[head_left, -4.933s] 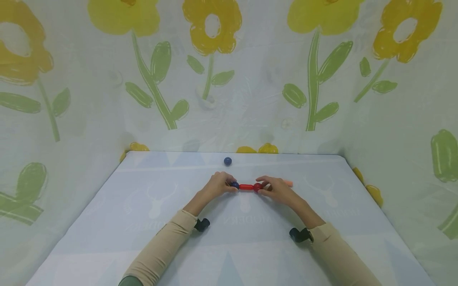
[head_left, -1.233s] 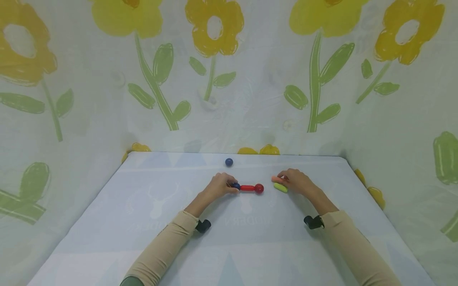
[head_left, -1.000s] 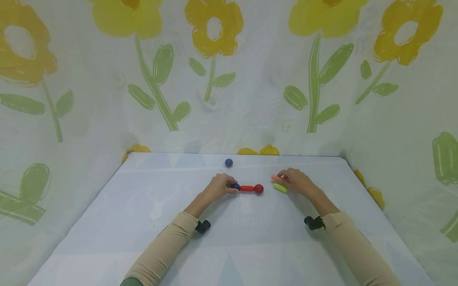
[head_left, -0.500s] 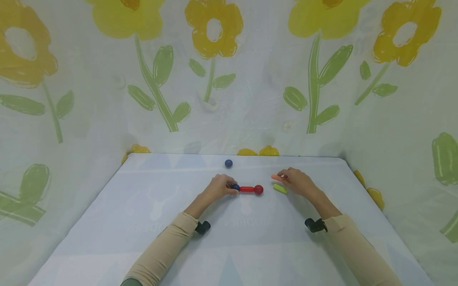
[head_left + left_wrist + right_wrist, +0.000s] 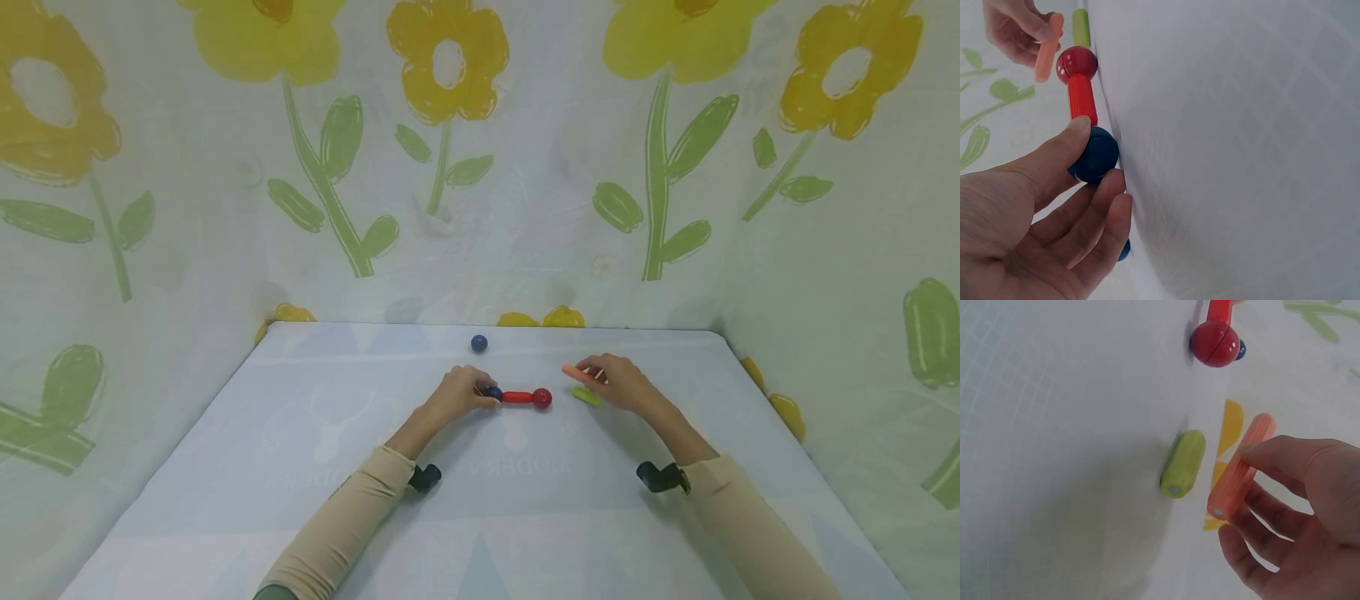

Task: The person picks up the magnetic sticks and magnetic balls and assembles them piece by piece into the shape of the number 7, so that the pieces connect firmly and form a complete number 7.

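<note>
A short chain lies on the pale table (image 5: pixel 375 517): a dark blue ball (image 5: pixel 492 392), a red rod (image 5: pixel 514 397) and a red ball (image 5: pixel 542 398). My left hand (image 5: pixel 457 392) pinches the dark blue ball (image 5: pixel 1094 156) between thumb and fingers. My right hand (image 5: pixel 618 383) holds an orange rod (image 5: pixel 579 372) lifted off the table, right of the red ball (image 5: pixel 1214 344). Thumb and fingers pinch the orange rod (image 5: pixel 1240 465). A green rod (image 5: pixel 586 397) lies on the table just under that hand, loose in the right wrist view (image 5: pixel 1183 464).
Another blue ball (image 5: pixel 478 342) sits alone near the table's back edge. Flower-print cloth walls (image 5: pixel 480 167) close in the table at the back and on both sides.
My right hand left the red ball, moved right, picked up the orange rod and lifted it a little leftward. The green rod lies uncovered. The left hand has stayed on the blue ball.
</note>
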Action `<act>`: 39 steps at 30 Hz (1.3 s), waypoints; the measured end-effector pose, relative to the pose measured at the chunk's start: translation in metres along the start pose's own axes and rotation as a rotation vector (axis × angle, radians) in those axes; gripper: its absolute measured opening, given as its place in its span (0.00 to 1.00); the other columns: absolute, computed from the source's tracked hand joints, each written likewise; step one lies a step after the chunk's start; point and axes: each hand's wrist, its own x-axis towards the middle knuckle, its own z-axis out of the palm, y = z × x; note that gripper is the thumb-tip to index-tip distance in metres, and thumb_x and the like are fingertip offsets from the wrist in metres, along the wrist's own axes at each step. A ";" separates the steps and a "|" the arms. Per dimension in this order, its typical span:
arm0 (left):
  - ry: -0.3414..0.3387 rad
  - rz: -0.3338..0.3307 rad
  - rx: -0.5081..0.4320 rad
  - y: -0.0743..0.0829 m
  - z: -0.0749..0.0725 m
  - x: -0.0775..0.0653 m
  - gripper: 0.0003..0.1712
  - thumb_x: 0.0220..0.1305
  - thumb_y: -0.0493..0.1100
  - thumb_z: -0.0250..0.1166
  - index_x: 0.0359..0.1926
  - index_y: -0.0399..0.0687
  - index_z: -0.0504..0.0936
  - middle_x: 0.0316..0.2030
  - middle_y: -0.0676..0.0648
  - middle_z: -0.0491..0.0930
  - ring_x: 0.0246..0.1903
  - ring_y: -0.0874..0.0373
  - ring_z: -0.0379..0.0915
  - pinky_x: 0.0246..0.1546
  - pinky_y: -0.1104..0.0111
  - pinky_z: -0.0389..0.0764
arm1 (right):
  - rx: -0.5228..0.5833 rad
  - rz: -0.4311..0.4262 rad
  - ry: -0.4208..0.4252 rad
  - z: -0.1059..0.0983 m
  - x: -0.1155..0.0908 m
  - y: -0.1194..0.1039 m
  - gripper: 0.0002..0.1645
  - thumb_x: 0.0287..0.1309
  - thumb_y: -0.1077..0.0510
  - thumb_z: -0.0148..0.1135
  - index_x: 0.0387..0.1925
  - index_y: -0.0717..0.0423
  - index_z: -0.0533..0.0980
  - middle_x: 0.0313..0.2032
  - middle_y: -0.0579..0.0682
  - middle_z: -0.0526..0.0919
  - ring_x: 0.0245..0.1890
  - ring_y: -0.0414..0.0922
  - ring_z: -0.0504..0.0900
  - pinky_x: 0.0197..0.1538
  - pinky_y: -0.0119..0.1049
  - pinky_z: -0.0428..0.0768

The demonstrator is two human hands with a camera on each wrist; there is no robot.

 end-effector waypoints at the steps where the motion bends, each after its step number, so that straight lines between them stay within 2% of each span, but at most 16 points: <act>1: 0.002 0.002 0.001 0.000 0.000 0.000 0.21 0.55 0.46 0.74 0.50 0.45 0.86 0.40 0.47 0.88 0.35 0.61 0.78 0.42 0.67 0.80 | 0.003 0.006 -0.002 0.000 0.000 0.000 0.16 0.62 0.57 0.65 0.50 0.58 0.80 0.41 0.55 0.85 0.39 0.47 0.80 0.41 0.39 0.83; 6: 0.004 0.013 -0.009 0.002 -0.001 -0.001 0.21 0.55 0.45 0.74 0.50 0.44 0.86 0.39 0.46 0.88 0.34 0.61 0.78 0.41 0.68 0.81 | 0.022 0.032 -0.020 0.003 0.001 -0.001 0.17 0.63 0.55 0.64 0.51 0.58 0.80 0.43 0.54 0.85 0.39 0.47 0.81 0.40 0.37 0.83; 17: -0.002 0.001 -0.005 0.004 -0.002 -0.001 0.21 0.55 0.45 0.74 0.50 0.44 0.86 0.40 0.46 0.88 0.34 0.60 0.77 0.41 0.68 0.81 | 0.112 0.053 -0.056 0.005 -0.003 -0.001 0.18 0.63 0.56 0.64 0.51 0.60 0.79 0.47 0.56 0.84 0.42 0.48 0.82 0.41 0.38 0.83; 27: -0.006 -0.005 -0.005 0.003 -0.002 0.000 0.21 0.56 0.45 0.74 0.50 0.44 0.86 0.41 0.46 0.88 0.34 0.60 0.77 0.43 0.67 0.82 | 0.200 0.118 -0.102 0.005 -0.003 -0.006 0.20 0.63 0.57 0.63 0.55 0.61 0.78 0.49 0.58 0.84 0.46 0.50 0.82 0.46 0.40 0.84; 33: -0.011 -0.014 -0.002 0.004 -0.001 0.001 0.21 0.55 0.45 0.74 0.51 0.44 0.86 0.41 0.46 0.88 0.34 0.60 0.77 0.43 0.67 0.82 | 0.235 0.143 -0.122 0.009 -0.005 -0.007 0.23 0.63 0.57 0.63 0.58 0.61 0.76 0.51 0.60 0.83 0.47 0.52 0.82 0.42 0.38 0.84; 39: -0.008 -0.020 -0.002 0.003 -0.001 0.001 0.21 0.55 0.45 0.75 0.50 0.45 0.86 0.39 0.46 0.88 0.34 0.60 0.76 0.42 0.68 0.81 | 0.270 0.143 -0.136 0.014 -0.007 -0.007 0.26 0.64 0.57 0.63 0.62 0.58 0.73 0.52 0.62 0.82 0.46 0.51 0.82 0.33 0.36 0.83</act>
